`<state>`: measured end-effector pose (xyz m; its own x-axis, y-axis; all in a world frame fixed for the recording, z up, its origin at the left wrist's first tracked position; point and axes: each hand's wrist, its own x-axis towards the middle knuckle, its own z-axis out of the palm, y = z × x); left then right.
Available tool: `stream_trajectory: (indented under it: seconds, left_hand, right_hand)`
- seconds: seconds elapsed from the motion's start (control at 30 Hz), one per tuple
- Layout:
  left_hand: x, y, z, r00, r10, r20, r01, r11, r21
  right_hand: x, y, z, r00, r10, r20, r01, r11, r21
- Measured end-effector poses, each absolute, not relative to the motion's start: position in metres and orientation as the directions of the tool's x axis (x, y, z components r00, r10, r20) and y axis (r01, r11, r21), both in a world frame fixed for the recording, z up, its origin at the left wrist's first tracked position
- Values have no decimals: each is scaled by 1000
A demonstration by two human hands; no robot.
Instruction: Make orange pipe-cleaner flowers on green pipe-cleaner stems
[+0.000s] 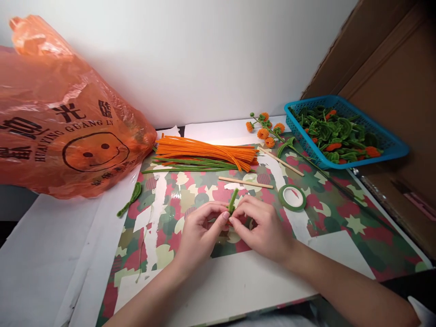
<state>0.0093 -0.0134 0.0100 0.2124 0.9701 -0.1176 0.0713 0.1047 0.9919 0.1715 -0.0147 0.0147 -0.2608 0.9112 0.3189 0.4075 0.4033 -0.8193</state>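
Observation:
Between my two hands a short green pipe cleaner [233,200] sticks up, with a bit of orange showing under the fingertips. My left hand [204,227] pinches its base from the left. From the other side, the thumb and forefinger of my right hand [260,225] close on the same spot. The lower part of the piece is hidden by my fingers. Just beyond the hands lies a thin wooden stick [245,183]. To the right of my right hand rests a roll of green tape [292,198].
Orange pipe cleaners [204,151] and green pipe cleaners [197,165] lie bundled at the back. A second stick [282,162], an orange flower stem [264,131] and a blue basket [374,159] of pieces are right. An orange plastic bag [75,122] and a green leaf [131,199] are left.

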Motion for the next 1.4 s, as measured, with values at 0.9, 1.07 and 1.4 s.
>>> stream_trajectory:
  seconds: [0.9,1.07,1.4]
  left_hand:
    - [4,-18,5,284,649,706,540,-716,441]
    - [1,-17,8,367,529,765,524,-797,300]
    - [10,-10,15,110,940,324,377,-341,861]
  right_hand:
    - [163,-22,17,-195,971,-141,-150,-171,-974]
    - [168,-14,18,-623,652,-432,-421,-745,-517]
    - [176,-10,18,-111,986,121,60,128,-990]
